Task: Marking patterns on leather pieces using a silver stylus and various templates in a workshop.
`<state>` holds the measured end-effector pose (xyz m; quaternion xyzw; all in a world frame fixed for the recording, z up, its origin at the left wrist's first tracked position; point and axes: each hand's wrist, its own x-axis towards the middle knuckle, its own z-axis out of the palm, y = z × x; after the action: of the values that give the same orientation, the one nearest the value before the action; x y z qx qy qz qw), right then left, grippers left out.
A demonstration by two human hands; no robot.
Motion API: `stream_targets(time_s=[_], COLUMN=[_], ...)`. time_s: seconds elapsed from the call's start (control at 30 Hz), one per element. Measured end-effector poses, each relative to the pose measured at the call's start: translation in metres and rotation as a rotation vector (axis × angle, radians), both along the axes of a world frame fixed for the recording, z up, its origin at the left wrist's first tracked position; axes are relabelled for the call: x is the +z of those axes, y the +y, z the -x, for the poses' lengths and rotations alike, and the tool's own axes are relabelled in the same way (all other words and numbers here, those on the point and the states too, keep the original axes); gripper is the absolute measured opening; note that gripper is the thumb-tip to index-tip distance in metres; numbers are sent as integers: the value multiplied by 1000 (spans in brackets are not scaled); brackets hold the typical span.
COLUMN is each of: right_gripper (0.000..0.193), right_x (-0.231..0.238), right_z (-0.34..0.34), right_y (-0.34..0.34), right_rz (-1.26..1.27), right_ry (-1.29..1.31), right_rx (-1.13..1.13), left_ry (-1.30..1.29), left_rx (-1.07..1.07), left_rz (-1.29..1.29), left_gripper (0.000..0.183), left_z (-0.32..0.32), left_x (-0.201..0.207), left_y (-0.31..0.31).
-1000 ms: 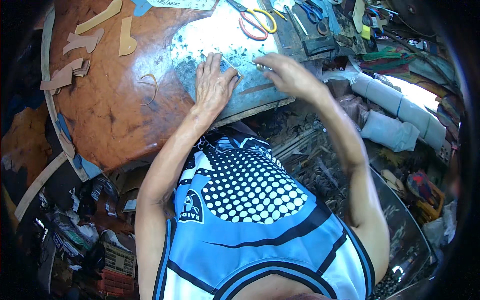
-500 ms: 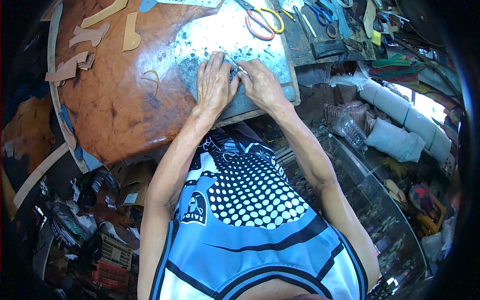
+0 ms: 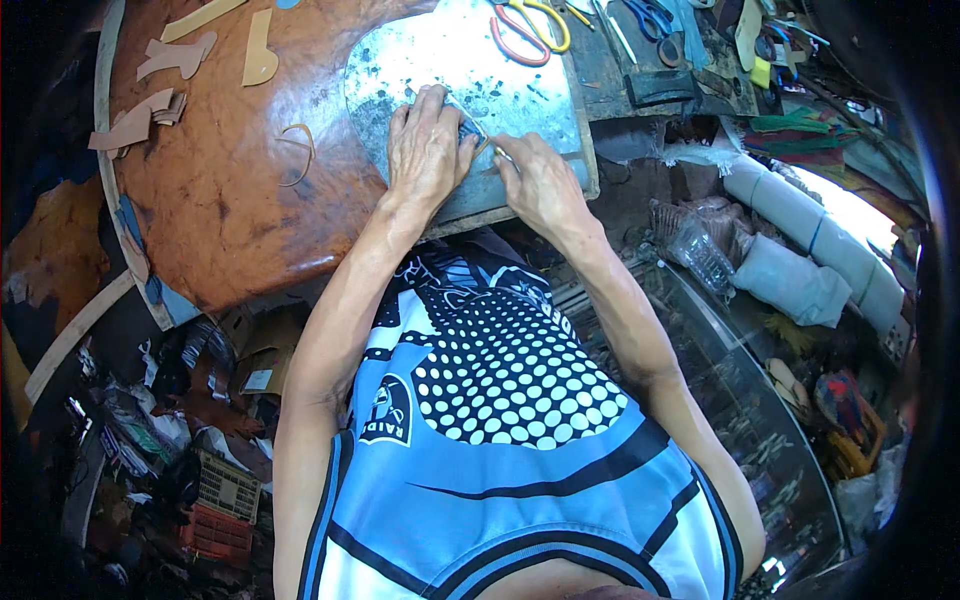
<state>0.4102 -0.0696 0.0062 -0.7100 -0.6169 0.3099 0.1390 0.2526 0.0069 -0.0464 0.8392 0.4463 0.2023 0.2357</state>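
Note:
On the pale metal plate (image 3: 535, 110), my left hand (image 3: 425, 150) presses a small dark blue, flat piece (image 3: 468, 128) down with its fingers close together. Part of that piece is hidden under the palm and thumb. A thin tan edge or strip (image 3: 483, 146) shows along its right side. Just to the right, my right hand (image 3: 545, 175) is closed in a pinch on a thin, light-coloured tool (image 3: 499, 151); most of it is hidden by the fingers. The tool's end points toward the piece.
Left of the plate, a brown tabletop (image 3: 230, 200) bears a curled thin strip (image 3: 309, 155) and several tan cut pieces (image 3: 260, 60). Scissors with red and yellow handles (image 3: 530, 35) lie beyond my hands. A cluttered bench (image 3: 640, 75) holds blue-handled scissors (image 3: 650, 18) and a black block (image 3: 662, 88).
My right hand has drawn a little right and nearer to me, away from my left hand, with the thin tool in it. More of the blue piece shows. My left hand stays on it.

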Motion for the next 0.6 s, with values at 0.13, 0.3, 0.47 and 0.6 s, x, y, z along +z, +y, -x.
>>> stream_targets(time_s=[0.13,0.3,0.47,0.6], right_gripper=[28,26,22,26], right_x=[-2,4,17,17], right_z=[-4,-1,-24,-14], right_y=[-20,-31,-56,-26], right_rz=[-26,-46,72,-57], right_ry=[-27,-49,-38,-69], right_rx=[-21,-71,-114,-344], left_ry=[17,59,84,-80], left_rx=[-18,-67,-208,-155], left_rz=[8,-54,92,-164], left_gripper=[30,35,40,43], left_z=[-3,-3,5,27], left_x=[2,0,10,-4], left_y=[0,2,25,21])
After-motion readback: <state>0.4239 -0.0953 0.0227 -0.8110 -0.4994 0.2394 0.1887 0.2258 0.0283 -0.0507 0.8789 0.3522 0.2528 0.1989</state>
